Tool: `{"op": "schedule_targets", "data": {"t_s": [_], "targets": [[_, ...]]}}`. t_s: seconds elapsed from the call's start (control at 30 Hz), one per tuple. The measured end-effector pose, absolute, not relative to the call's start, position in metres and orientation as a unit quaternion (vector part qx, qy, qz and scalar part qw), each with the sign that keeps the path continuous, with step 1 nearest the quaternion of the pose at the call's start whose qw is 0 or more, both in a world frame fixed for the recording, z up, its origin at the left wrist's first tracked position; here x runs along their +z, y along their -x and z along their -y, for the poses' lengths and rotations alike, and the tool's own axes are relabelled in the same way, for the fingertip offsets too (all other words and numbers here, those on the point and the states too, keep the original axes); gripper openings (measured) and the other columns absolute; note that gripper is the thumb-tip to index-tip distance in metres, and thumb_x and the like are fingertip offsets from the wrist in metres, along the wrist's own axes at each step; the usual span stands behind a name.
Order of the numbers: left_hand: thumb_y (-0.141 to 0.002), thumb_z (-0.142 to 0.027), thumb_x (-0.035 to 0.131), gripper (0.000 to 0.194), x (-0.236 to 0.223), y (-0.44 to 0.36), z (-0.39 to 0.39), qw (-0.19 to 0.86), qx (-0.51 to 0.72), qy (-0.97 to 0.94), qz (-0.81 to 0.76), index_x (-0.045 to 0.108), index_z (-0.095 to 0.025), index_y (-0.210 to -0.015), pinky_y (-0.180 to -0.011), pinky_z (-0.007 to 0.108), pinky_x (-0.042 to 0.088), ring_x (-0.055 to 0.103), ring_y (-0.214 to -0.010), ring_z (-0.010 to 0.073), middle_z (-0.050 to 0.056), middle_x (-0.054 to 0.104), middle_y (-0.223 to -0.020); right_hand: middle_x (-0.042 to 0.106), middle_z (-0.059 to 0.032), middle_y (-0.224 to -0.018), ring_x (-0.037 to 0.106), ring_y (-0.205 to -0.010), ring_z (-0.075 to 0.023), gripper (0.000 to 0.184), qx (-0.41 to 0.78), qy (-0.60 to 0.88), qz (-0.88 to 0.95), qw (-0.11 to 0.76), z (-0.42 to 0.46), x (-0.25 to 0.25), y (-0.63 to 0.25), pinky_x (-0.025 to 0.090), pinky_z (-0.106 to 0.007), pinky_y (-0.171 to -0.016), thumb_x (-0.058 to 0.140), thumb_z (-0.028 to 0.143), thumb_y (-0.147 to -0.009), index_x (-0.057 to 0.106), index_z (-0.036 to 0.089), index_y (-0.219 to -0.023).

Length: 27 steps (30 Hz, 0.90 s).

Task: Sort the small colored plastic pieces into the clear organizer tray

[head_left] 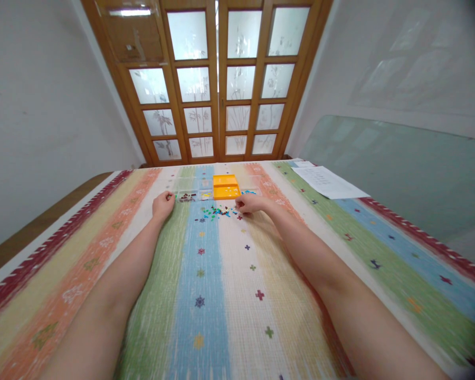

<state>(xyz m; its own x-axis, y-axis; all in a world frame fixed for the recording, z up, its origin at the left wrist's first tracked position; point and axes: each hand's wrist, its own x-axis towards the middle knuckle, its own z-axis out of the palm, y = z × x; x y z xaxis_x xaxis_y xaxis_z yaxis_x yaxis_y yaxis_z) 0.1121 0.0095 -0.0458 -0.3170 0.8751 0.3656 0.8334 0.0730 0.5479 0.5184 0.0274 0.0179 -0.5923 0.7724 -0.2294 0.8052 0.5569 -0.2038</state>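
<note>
My left hand (163,206) is closed with its fingertips together, at the left end of a clear box (187,199) of dark brown pieces. Whatever it may pinch is too small to make out. My right hand (250,203) is also closed, its fingers curled down by the right edge of a loose pile of small pieces (220,211). The pile mixes green, blue, dark and white bits on the cloth. Behind it stands an open yellow case (226,180) with a few pale bits inside. A small clear box (206,195) beside the case holds yellow pieces.
Partly behind my right hand is a clear box with blue pieces (248,192). Printed paper sheets (328,182) lie at the table's far right. A striped tablecloth (200,322) covers the table. Beyond are wooden glazed doors (217,79) and a pale green glass panel (399,174).
</note>
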Motion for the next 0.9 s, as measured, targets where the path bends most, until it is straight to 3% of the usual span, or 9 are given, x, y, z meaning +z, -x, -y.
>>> {"op": "schedule_targets", "data": {"t_s": [0.13,0.33,0.6,0.77,0.9], "targets": [[-0.09,-0.043,0.055,0.029,-0.047,-0.111,-0.011,0.028,0.352,-0.587,-0.729,0.074,-0.022,-0.097,-0.064,0.028,0.034,0.061,-0.076,0.0209,0.003,0.071,-0.079,0.073,-0.0034,-0.09,0.06,-0.076,-0.0152,0.016,-0.125,-0.439,-0.889,0.024,-0.027,0.021,-0.518,0.035,-0.023,-0.062,0.061,0.014,-0.083,0.071,0.018,-0.095],[-0.091,-0.043,0.054,0.031,-0.047,-0.111,-0.011,0.03,0.34,-0.589,-0.732,0.074,-0.021,-0.101,-0.065,0.027,0.035,0.061,-0.078,0.0207,0.004,0.072,-0.083,0.075,-0.0057,-0.099,0.063,-0.084,-0.0159,0.022,-0.135,-0.444,-0.88,-0.099,-0.026,0.024,-0.517,0.039,-0.022,-0.07,0.058,0.013,-0.089,0.073,0.016,-0.105],[-0.091,-0.041,0.054,0.03,-0.043,-0.114,-0.008,0.03,0.339,-0.59,-0.732,0.075,-0.021,-0.1,-0.065,0.028,0.037,0.062,-0.078,0.0211,0.004,0.073,-0.083,0.075,-0.0103,-0.117,0.069,-0.101,-0.0175,0.028,-0.248,-0.48,-0.791,-0.286,-0.033,0.013,-0.516,0.051,-0.026,-0.092,0.056,0.009,-0.092,0.073,0.014,-0.113],[-0.091,-0.042,0.055,0.031,-0.043,-0.114,-0.008,0.03,0.338,-0.59,-0.733,0.075,-0.021,-0.101,-0.066,0.028,0.037,0.062,-0.079,0.0213,0.004,0.073,-0.084,0.069,-0.0148,-0.134,0.069,-0.111,-0.0183,0.043,-0.359,-0.468,-0.736,-0.331,-0.034,0.009,-0.514,0.056,-0.031,-0.095,0.051,0.01,-0.096,0.063,0.014,-0.137],[-0.091,-0.042,0.054,0.031,-0.044,-0.113,-0.009,0.032,0.335,-0.589,-0.735,0.075,-0.021,-0.101,-0.066,0.027,0.037,0.062,-0.078,0.021,0.004,0.073,-0.084,0.066,-0.0151,-0.139,0.066,-0.118,-0.0184,0.045,-0.389,-0.464,-0.723,-0.332,-0.032,0.009,-0.514,0.057,-0.032,-0.096,0.049,0.014,-0.1,0.058,0.016,-0.144]]}}
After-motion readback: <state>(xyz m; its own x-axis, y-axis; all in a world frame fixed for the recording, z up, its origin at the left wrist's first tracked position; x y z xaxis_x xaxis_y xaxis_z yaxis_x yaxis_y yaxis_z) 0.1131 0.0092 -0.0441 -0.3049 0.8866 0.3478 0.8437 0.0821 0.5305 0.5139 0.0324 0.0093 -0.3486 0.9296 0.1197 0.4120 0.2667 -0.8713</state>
